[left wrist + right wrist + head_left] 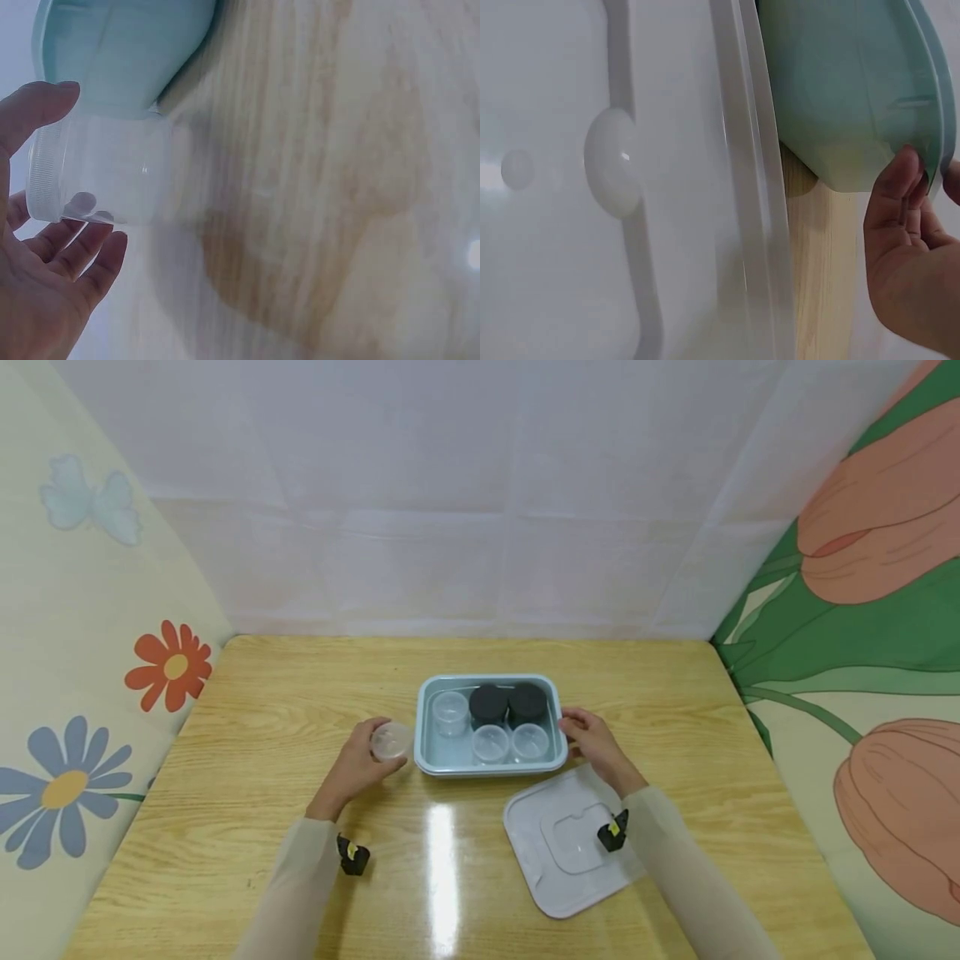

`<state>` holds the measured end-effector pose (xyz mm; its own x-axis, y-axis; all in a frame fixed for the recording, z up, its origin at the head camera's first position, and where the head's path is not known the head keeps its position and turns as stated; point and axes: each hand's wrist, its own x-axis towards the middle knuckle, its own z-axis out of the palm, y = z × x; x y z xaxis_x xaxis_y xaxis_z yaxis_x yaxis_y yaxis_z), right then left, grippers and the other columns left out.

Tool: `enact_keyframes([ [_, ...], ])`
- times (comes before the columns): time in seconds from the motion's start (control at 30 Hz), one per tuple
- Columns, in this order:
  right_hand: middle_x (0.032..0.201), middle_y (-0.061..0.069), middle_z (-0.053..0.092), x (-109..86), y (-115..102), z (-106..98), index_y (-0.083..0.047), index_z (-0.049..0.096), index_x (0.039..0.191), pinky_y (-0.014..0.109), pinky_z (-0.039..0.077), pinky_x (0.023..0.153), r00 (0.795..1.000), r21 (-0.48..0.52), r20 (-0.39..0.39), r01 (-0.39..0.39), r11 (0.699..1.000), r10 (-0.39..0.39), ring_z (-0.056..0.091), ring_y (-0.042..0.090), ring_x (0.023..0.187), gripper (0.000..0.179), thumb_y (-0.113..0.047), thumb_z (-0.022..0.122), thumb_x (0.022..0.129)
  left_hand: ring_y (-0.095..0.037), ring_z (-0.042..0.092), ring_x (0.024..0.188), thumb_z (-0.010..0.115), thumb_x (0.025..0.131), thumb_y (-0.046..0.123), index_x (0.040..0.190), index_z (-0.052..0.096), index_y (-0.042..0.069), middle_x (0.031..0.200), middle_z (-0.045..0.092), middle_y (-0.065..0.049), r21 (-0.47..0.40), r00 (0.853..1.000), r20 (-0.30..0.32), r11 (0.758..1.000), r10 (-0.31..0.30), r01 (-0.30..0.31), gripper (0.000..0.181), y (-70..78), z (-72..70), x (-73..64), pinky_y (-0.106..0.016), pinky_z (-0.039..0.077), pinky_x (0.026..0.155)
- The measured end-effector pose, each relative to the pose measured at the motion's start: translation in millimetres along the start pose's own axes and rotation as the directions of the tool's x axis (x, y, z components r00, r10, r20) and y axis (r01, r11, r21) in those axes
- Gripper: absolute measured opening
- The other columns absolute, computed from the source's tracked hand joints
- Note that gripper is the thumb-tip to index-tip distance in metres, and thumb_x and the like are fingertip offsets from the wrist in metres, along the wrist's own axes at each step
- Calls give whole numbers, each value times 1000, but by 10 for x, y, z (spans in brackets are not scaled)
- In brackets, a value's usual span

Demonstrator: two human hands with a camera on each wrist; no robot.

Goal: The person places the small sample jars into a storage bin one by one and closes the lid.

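A clear plastic jar with a ribbed, see-through lid (46, 172) is held upright by my left hand (359, 763), thumb on one side and fingers on the other. It is just left of a light blue-green bin (491, 772); whether its base touches the table cannot be told. My right hand (594, 741) pinches the bin's right rim (939, 97) between thumb and fingers. Inside the bin stand two black-topped jars (488, 703) at the back right, a clear jar (450, 710) at the back left, and two clear jars (491, 743) along the front.
A white lid (536, 860) lies on the wooden table (262, 827) in front of the bin, partly under my right forearm. A white cloth (465, 527) hangs behind the table, and flowered panels (862, 710) stand at both sides.
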<state>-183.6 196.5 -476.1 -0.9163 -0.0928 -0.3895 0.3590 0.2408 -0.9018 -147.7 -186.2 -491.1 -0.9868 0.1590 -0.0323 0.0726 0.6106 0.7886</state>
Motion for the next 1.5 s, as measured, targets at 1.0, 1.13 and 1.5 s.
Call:
enact_keyframes([
  [1.0,103,5,61,-35,-9,10,1,46,136,26,51,66,1000,15,-4,8,1000,-8,57,8,75,38,-15,46,101,-37,47,113,70,84,22,142,32,0,135,41,-25,-29,999,3,999,-33,33,73,286,-352,117,-49,45,89],
  [1.13,102,3,61,-36,-6,3,1,46,136,26,51,66,1000,13,1,12,1000,-12,57,8,75,39,-15,46,101,-36,47,115,71,84,22,142,32,0,137,40,-25,-31,1000,-4,999,-12,12,73,338,-361,152,-51,44,91],
  [1.5,103,5,60,-27,-8,0,0,46,136,26,50,66,1000,10,5,14,1000,-14,56,8,76,39,-16,46,101,-36,48,112,72,83,21,142,34,2,134,42,-23,-5,999,2,999,51,-51,73,503,-341,242,-51,46,90],
])
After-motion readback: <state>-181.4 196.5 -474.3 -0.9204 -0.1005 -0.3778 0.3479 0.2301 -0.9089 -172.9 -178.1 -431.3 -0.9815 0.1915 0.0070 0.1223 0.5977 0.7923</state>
